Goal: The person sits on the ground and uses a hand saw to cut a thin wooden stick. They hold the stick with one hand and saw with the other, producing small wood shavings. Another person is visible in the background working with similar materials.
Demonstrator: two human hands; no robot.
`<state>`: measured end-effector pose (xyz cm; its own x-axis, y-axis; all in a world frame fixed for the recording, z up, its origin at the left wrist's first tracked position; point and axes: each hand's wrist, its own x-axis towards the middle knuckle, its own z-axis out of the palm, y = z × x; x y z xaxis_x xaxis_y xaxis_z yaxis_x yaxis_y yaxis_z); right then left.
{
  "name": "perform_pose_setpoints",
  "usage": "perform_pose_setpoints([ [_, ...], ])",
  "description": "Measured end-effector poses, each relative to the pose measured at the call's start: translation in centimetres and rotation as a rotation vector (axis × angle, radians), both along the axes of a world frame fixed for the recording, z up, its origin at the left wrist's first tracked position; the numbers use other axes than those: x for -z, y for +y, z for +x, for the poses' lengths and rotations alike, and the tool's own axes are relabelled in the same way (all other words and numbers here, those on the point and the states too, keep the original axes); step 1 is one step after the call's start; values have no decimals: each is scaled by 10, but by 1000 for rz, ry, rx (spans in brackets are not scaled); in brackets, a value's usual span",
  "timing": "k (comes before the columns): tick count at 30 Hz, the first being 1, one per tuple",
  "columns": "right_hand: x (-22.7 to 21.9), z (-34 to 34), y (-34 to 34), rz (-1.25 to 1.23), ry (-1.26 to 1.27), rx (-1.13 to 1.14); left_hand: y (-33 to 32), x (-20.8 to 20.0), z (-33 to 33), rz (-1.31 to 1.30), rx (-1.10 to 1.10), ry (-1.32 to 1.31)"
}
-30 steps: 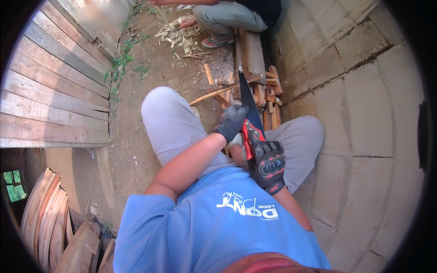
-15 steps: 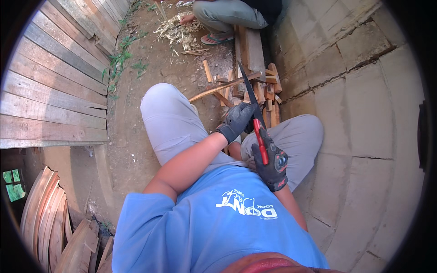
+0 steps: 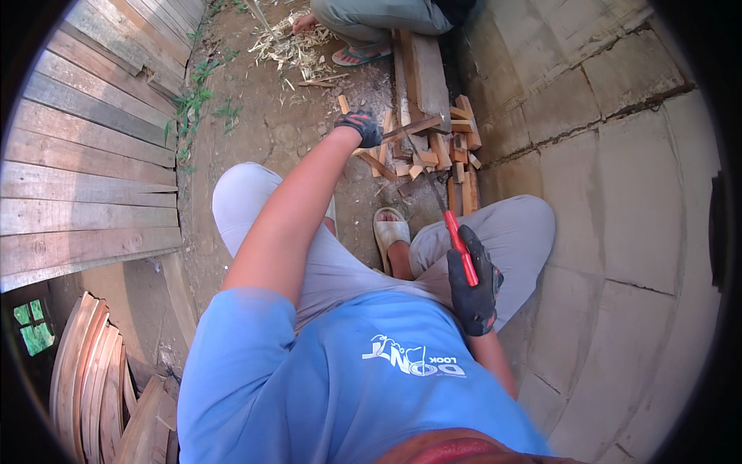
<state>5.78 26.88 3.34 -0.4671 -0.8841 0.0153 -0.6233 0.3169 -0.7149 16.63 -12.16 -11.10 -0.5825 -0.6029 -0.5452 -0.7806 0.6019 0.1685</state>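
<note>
In my right hand [image 3: 474, 282], gloved in black, is a handsaw by its red handle [image 3: 461, 249]. Its thin dark blade [image 3: 434, 188] points away from me, and the tip comes up close to a wooden stick [image 3: 413, 128]. Whether the teeth touch the wood I cannot tell. My left hand [image 3: 360, 128], also in a black glove, is stretched forward and closed around that stick's left part. The stick's right end lies over the near end of a thick wooden beam [image 3: 430, 85].
Several cut wood blocks [image 3: 440, 151] lie around the beam's near end. Beyond, a person in grey trousers [image 3: 371, 22] sits on the beam, beside wood shavings [image 3: 287, 48]. A block wall [image 3: 634, 193] stands right, a plank wall [image 3: 93, 185] left. Curved boards [image 3: 85, 371] lean at lower left.
My left hand has moved from beside the saw blade out to the stick and gripped it. My right hand has lowered the saw slightly toward me.
</note>
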Motion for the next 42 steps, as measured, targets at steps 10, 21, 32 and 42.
perform_pose_setpoints([
  [10, -20, -13, 13, 110, 3, 105, -2, 196, 17, 52, -283, 142],
  [21, -19, -24, 17, 34, 21, 135, 9, 139, 22, 62, -90, 167],
  [32, -9, -3, 4, -47, -312, 201, 24, 2, 79, -50, 23, 120],
  [42, 23, 3, 14, -56, -642, 289, 64, -13, 94, -232, -17, -53],
])
